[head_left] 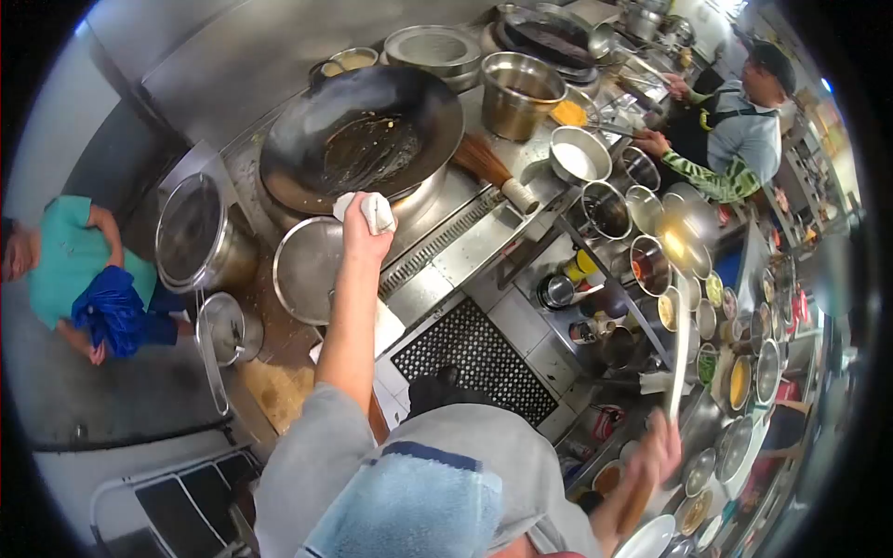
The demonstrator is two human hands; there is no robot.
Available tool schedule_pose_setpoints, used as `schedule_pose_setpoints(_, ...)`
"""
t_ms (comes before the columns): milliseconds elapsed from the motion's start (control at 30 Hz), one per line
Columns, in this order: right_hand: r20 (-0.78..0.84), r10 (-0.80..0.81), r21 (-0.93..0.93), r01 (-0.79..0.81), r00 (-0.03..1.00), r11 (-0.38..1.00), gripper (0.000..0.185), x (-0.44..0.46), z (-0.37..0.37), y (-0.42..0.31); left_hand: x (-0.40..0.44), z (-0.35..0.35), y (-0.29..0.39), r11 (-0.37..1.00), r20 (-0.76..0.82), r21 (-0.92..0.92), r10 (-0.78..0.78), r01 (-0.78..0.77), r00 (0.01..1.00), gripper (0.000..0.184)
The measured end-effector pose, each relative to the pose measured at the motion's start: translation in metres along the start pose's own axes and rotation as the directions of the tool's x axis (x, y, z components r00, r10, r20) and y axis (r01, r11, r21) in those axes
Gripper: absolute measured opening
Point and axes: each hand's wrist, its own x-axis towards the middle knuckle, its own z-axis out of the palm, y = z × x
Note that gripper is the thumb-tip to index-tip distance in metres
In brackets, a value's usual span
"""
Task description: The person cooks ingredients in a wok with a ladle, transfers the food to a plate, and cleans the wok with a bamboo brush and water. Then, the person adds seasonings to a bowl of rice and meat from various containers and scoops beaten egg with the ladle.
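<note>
a steel surface point(456, 265) spans the upper part of the view, its far end crowded with pots and lost toward the dark curved edge. 2 other people stand nearby: a person in teal point(88, 270) at the left, partly cut off, and a person in a cap point(744, 130) at the right. the black wok point(372, 153) sits on the surface, its inside slick and shiny, its underside out of sight. the long ladle point(681, 344) reaches up over the bowls at the right; glare and blur hide its head, so its contents cannot be made out. a round metal disc point(302, 270) lies below the wok, partly hidden by the left forearm. a straw brush point(488, 163) lies just beside the wok. the right hand point(654, 454), blurred, has its fingers wrapped around the ladle's handle, well apart from the wok. the left hand point(367, 237) is at the wok's near rim, its fingers clenched on the folded white cloth point(379, 214), which covers the rim there. a few pale bits point(395, 121) lie in the wok.
</note>
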Motion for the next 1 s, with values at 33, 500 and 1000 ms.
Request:
schedule_pose_setpoints(33, -0.276, -0.144, -0.350, 0.040, 0.950, 0.936, 0.038, 0.038, 0.048, 0.039, 0.018, -0.004, -0.005, 0.999, -0.082, -0.031, 0.032, -0.035, 0.996, 0.013)
schedule_pose_setpoints(500, 0.601, 0.691, -0.042, 0.879, 0.402, -0.475, 0.020, 0.310, 0.181, 0.385, 0.040, 0.009, -0.001, 0.989, -0.059, 0.067, 0.138, -0.134, 0.989, 0.031)
schedule_pose_setpoints(1000, 0.102, -0.049, -0.859, 0.112, 0.994, 0.500, 0.043, 0.206, 0.005, 0.083, -0.175, -0.007, -0.197, 0.276, -0.163, 0.853, -0.666, 0.443, 0.728, 0.041)
